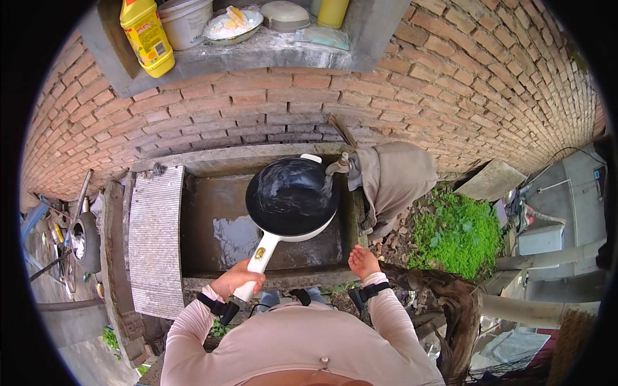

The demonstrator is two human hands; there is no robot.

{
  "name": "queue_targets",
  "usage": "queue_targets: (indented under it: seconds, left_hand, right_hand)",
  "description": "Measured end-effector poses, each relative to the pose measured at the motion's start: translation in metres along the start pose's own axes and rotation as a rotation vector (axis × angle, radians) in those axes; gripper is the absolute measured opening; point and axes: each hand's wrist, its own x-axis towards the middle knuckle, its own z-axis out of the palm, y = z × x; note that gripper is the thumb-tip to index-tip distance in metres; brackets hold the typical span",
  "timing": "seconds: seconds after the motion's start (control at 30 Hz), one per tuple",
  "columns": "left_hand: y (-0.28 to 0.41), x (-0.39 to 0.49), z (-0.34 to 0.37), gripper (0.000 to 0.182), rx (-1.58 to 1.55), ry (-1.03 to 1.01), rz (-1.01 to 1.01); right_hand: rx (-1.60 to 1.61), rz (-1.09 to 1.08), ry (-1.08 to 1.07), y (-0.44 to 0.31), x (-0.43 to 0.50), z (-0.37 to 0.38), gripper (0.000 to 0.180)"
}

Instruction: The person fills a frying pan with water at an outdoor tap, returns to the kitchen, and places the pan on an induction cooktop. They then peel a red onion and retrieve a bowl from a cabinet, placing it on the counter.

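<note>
My left hand grips the white handle of a frying pan with a black inside and a white outer wall. The pan is held over a concrete wash trough. Water runs from a metal tap into the pan's right side, and the water inside looks swirled. At the trough's front right corner my right hand is raised, holding nothing, its fingers loosely curled. A small white tab sticks out from the pan's far rim.
A corrugated sheet covers the trough's left end. Grey cloth hangs beside the tap. Above, a wall niche holds a yellow bottle, a white tub and a bowl. A gnarled trunk stands at right.
</note>
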Motion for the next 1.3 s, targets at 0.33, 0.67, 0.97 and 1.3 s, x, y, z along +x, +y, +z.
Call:
queue_targets:
  seconds: [0.33,0.67,0.97,1.3]
  left_hand:
    - [0.012,-0.045,0.012,0.039,0.219,0.174,-0.023]
    - [0.015,-0.076,0.011,0.043,0.765,0.514,0.117]
    - [0.001,-0.11,0.014,0.043,1.372,0.905,0.213]
    - [-0.008,-0.124,0.019,0.041,1.316,1.089,0.406]
  right_hand:
    - [-0.161,-0.039,-0.118,0.007,-0.004,0.035,0.032]
    - [-0.419,0.239,-0.393,0.063,-0.016,0.168,0.076]
    - [-0.644,0.336,-0.454,0.096,-0.012,0.235,0.058]
    - [-0.626,0.31,-0.668,0.098,-0.018,0.282,0.084]
